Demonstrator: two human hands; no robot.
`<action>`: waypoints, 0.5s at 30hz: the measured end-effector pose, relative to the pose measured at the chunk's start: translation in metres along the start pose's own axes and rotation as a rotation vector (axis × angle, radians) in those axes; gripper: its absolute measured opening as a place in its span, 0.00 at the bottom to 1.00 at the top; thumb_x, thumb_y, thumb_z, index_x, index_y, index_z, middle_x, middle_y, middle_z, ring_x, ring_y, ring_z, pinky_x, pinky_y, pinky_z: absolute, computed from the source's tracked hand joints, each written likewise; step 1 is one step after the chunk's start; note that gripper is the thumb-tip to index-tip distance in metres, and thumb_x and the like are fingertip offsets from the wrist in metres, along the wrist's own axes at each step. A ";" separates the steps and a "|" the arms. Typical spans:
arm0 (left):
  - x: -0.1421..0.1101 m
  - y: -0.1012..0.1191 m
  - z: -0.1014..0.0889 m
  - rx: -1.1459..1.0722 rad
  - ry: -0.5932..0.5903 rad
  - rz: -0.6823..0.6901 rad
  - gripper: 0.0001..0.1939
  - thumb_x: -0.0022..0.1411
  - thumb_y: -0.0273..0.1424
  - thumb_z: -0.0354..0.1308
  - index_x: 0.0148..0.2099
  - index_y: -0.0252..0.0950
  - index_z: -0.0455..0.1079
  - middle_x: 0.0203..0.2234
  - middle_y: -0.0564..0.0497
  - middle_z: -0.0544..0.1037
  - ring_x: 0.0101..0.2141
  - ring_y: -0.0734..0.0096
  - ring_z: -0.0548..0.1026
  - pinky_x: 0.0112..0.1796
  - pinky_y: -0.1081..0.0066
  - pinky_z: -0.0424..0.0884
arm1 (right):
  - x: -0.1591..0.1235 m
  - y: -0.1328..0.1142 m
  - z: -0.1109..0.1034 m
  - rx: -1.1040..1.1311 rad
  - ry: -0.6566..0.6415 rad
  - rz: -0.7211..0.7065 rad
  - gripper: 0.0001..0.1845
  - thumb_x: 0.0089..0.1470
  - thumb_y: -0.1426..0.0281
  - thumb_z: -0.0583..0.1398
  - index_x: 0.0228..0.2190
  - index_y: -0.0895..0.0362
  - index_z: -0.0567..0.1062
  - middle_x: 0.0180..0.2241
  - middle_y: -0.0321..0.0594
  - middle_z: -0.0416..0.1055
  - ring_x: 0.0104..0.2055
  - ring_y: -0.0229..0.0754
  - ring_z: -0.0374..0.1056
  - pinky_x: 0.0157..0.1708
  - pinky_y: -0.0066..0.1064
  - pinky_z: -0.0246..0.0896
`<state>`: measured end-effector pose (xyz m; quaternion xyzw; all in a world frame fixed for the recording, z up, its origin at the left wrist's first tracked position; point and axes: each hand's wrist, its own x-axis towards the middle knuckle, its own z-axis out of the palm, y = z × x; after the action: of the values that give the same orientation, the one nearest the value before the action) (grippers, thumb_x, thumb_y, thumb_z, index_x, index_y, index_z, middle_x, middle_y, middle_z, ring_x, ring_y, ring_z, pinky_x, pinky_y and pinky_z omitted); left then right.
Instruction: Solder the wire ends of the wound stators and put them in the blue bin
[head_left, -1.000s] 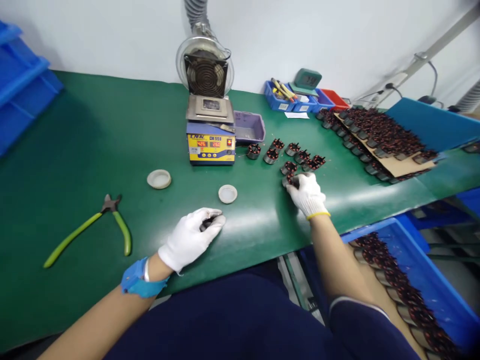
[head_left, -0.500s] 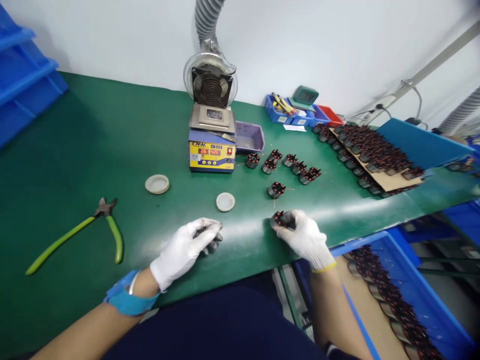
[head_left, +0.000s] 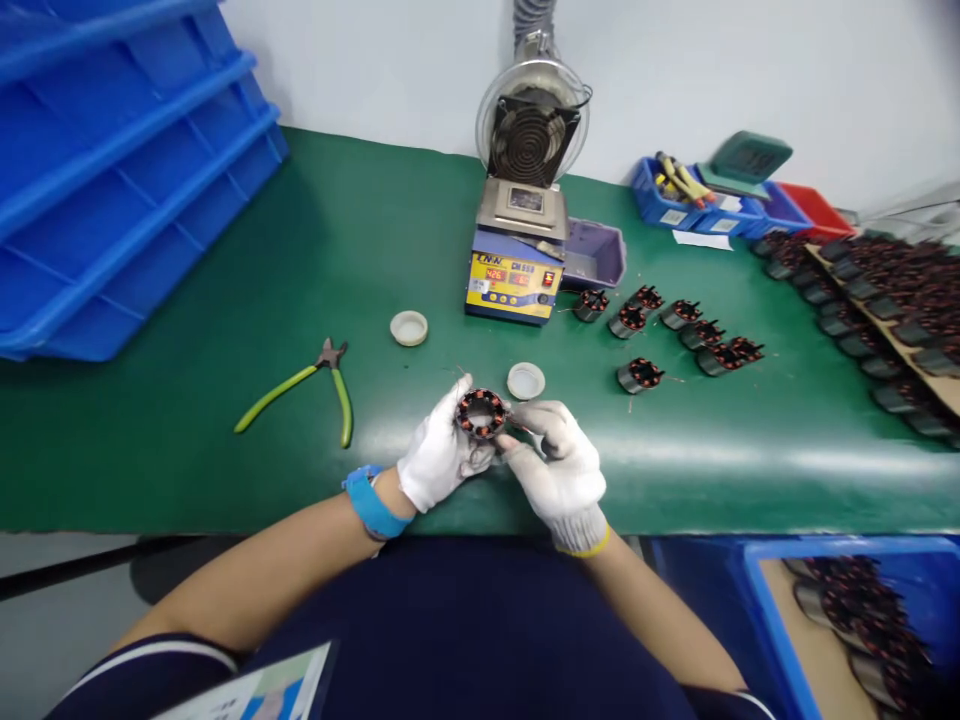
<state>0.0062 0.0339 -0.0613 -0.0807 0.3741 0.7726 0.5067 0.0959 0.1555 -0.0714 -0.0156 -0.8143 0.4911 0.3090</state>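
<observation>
In front of my body I hold a motor stator (head_left: 481,414), a round metal ring with copper windings, its open centre tipped toward me. My left hand (head_left: 442,455), in a white glove with a blue wrist strap, is closed around its left side and underside. The gloved thumb and fingers of my right hand (head_left: 559,465) pinch at the stator's right edge. Whether they grip the rim or a thin wire lead is hidden. Just behind the stator lies a small white round dish (head_left: 526,381). Green-handled cutters (head_left: 328,358) rest to the left.
Behind stands a yellow-and-blue solder pot (head_left: 514,283) with a fan, beside a purple bin (head_left: 621,255). Several stators (head_left: 640,376) sit to the right, with more stacked (head_left: 885,300) farther right. Another dish (head_left: 409,328), blue trays (head_left: 150,150) and a low blue crate (head_left: 780,630) are around.
The right hand has brought the stator leftward to the left hand, which now grips it. Both hands have come together. The camera view has turned left.
</observation>
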 end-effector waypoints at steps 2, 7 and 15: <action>-0.002 0.004 -0.001 -0.026 0.006 0.017 0.28 0.74 0.45 0.39 0.31 0.32 0.66 0.13 0.52 0.59 0.11 0.75 0.55 0.14 0.75 0.49 | -0.001 -0.001 0.002 0.020 0.051 -0.036 0.10 0.59 0.77 0.62 0.42 0.54 0.76 0.41 0.40 0.73 0.43 0.40 0.72 0.45 0.33 0.69; -0.013 0.015 -0.002 0.017 -0.139 -0.179 0.22 0.65 0.45 0.49 0.32 0.31 0.70 0.13 0.49 0.63 0.11 0.74 0.56 0.13 0.74 0.48 | 0.017 -0.012 -0.015 -0.068 -0.054 -0.072 0.05 0.63 0.74 0.59 0.36 0.56 0.75 0.35 0.39 0.73 0.38 0.40 0.71 0.41 0.34 0.68; -0.011 0.031 -0.004 -0.148 0.093 0.327 0.22 0.58 0.29 0.62 0.18 0.33 0.54 0.17 0.52 0.61 0.22 0.78 0.65 0.28 0.74 0.70 | 0.069 -0.066 -0.043 -0.391 -0.323 -0.338 0.10 0.62 0.69 0.61 0.28 0.58 0.76 0.29 0.38 0.72 0.37 0.44 0.70 0.40 0.35 0.65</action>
<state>-0.0155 0.0168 -0.0428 -0.0914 0.3474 0.8654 0.3493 0.0808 0.1778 0.0301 0.1390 -0.9231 0.2627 0.2439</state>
